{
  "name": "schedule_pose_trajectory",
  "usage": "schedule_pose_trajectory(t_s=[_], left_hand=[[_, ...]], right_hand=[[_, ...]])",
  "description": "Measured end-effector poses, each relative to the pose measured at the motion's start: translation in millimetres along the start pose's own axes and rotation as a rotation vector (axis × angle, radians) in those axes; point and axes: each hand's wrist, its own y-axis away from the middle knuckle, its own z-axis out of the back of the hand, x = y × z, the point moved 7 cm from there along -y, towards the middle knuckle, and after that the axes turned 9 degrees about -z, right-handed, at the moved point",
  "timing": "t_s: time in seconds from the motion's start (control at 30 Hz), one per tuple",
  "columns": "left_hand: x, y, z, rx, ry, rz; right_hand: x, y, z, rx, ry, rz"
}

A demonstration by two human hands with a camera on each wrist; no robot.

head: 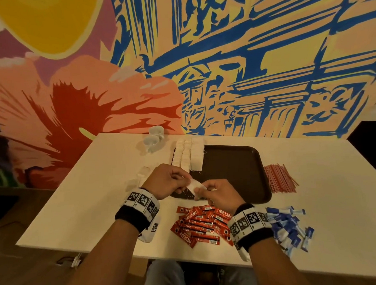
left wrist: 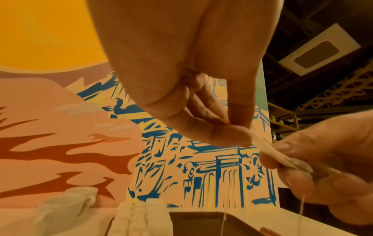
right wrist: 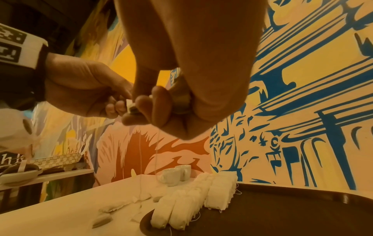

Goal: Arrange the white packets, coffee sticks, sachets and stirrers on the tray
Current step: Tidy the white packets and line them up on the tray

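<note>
Both hands hold one white packet (head: 193, 186) above the near left corner of the brown tray (head: 238, 172). My left hand (head: 173, 183) pinches its left end and my right hand (head: 209, 190) pinches its right end; thin strings hang from it. The same packet (left wrist: 270, 151) shows stretched between the fingers in the left wrist view, and only its end (right wrist: 129, 103) in the right wrist view. Rows of white packets (head: 188, 153) line the tray's left side. Red coffee sticks (head: 201, 224), blue sachets (head: 289, 226) and red stirrers (head: 279, 178) lie on the table.
Two white cups (head: 153, 139) stand at the table's far edge, left of the tray. A few loose white packets (head: 138, 177) lie on the white table (head: 87, 202) left of my left hand. A painted wall rises right behind the table.
</note>
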Motion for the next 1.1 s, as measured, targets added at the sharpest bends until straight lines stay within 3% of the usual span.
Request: schedule_pose_trajectory(t_s=[0.13, 0.33, 0.53, 0.7, 0.9, 1.1], left_hand=[[19.0, 4.9, 0.9, -0.074, -0.01, 0.022], [27.7, -17.0, 44.2, -0.3, -0.17, 0.008], [50.2, -60.5, 39.2, -0.147, -0.461, 0.055], [81.7, -83.7, 11.8, 0.024, -0.616, 0.098], [110.8, -104.3, -11.3, 0.167, -0.681, 0.155], [138.8, -115.2, -26.1, 0.223, -0.732, 0.224]], right_hand=[[-8.1, 0.3, -4.0, 0.076, -0.008, -0.095], [-37.2, -5.3, 5.7, -0.002, -0.368, -0.374], [-40.6, -0.3, 1.4, 0.118, -0.576, -0.457], [-44.1, 4.9, 5.1, 0.095, -0.73, -0.466], [-47.6, 8.3, 15.5, 0.082, -0.818, -0.516], [-54.5, 6.0, 24.7, 0.053, -0.828, -0.539]])
